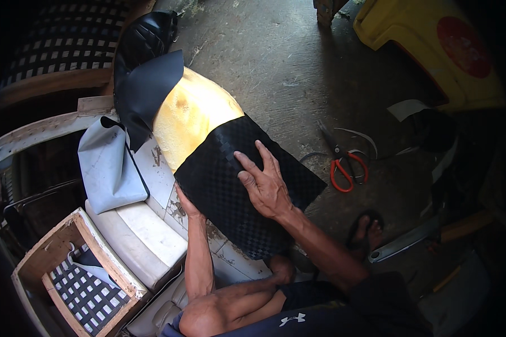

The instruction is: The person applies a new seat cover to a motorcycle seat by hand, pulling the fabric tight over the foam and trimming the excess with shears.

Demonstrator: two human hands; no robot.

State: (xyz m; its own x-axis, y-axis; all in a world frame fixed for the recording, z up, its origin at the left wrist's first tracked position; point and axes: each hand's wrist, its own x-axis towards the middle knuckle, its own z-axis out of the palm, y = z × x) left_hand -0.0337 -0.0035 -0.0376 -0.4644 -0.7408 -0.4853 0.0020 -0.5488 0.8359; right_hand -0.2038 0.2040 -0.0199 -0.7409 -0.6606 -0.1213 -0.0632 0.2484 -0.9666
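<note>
A yellow foam cushion (pixel 199 104) lies at the middle, with a black checked cover fabric (pixel 230 194) draped over its near part. My right hand (pixel 267 188) rests flat on top of this fabric, fingers stretched out and slightly apart, so it is open. At the left edge of the fabric, my left hand (pixel 188 202) touches the cushion's side from below. Most of its fingers are hidden behind the edge, so its grip does not show. A smooth black sheet (pixel 152 84) covers the far-left end of the foam.
Red-handled scissors (pixel 346 168) lie on the concrete floor (pixel 287 67) at right, among thin offcuts. A folded grey-white sheet (pixel 109 174) sits at left, above a white padded piece (pixel 146 233) and a wooden frame with woven straps (pixel 78 269). A yellow panel (pixel 416 33) stands far right.
</note>
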